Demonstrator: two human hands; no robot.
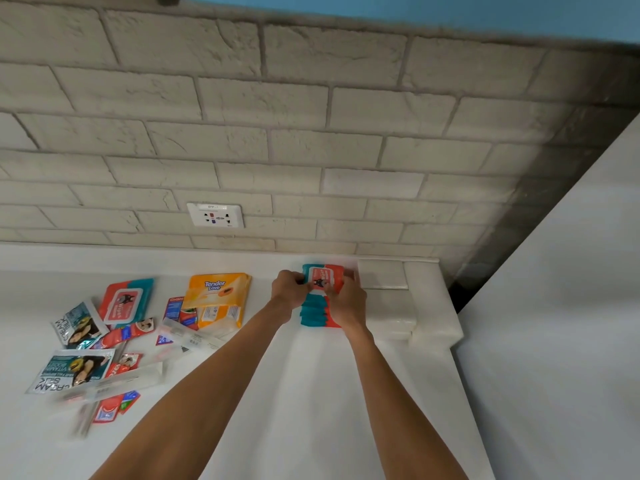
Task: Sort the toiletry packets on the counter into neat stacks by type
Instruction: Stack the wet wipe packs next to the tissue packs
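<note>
**Squaring the wipes stack.** We see the stack of wipes packs (313, 317), red and teal, standing on the white tabletop (311, 393). It is below and to the right of the wall socket (215, 215), close to the back wall.

The left hand (290, 289) has its fingers curled over the left edge of the top pack (320, 276). The right hand (347, 299) wraps the right edge of the same pack, most of its fingers hidden from us. Both hands thus grip the pack between them. The front ends of the lower packs show beneath it as slightly uneven steps.

We judge the step in hand to be seating this pack flush on the column. To do it well, we would:

- line up its front edge with those beneath before letting go;
- press both palms inward along the sides to true the stack;
- keep the pressure even, since soft packs are likely to slide or lean under a lopsided push.

One more wipes pack (124, 301) lies below and to the left of the socket, in a loose pile with shampoo sachets (78, 329). An orange pack (216, 299) lies directly below the socket. These are not yet sorted, so we judge much of the task to remain.
</note>
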